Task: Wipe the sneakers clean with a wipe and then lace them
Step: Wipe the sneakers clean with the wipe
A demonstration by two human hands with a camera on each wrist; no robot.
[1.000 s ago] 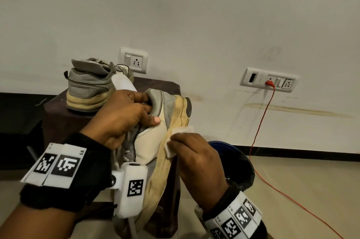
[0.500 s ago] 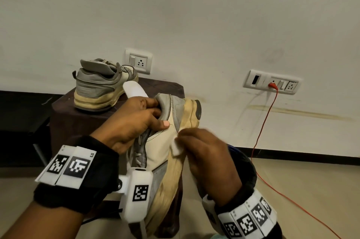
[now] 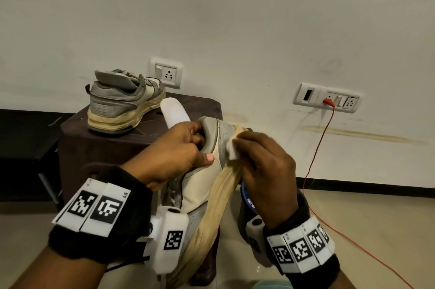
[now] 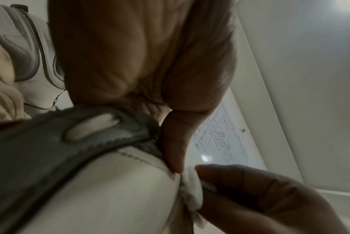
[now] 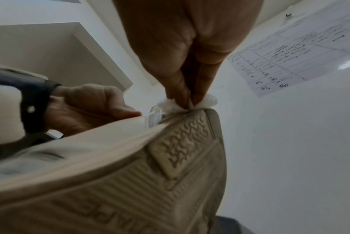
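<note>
A cream and grey sneaker (image 3: 202,185) stands heel up in front of me, its yellowed sole (image 5: 142,182) turned right. My left hand (image 3: 179,154) grips its heel collar, fingers inside the opening and thumb on the cream side (image 4: 110,190). My right hand (image 3: 256,159) pinches a folded white wipe (image 3: 234,149) (image 5: 170,104) and presses it against the grey heel by the sole's edge. In the left wrist view the wipe (image 4: 192,188) sits just below my left thumb. The second sneaker (image 3: 124,100) stands upright on a dark brown stool (image 3: 94,138), heel toward me.
A white insole (image 3: 175,112) sticks up behind my left hand. A dark blue bin (image 3: 247,201) sits on the floor behind my right hand. A red cable (image 3: 313,159) runs from the wall socket panel (image 3: 327,100) down across the tiled floor. Another socket (image 3: 166,72) is above the stool.
My right hand has slid the wipe up along the sole's edge from mid-shoe to the heel. The left hand keeps its grip on the collar.
</note>
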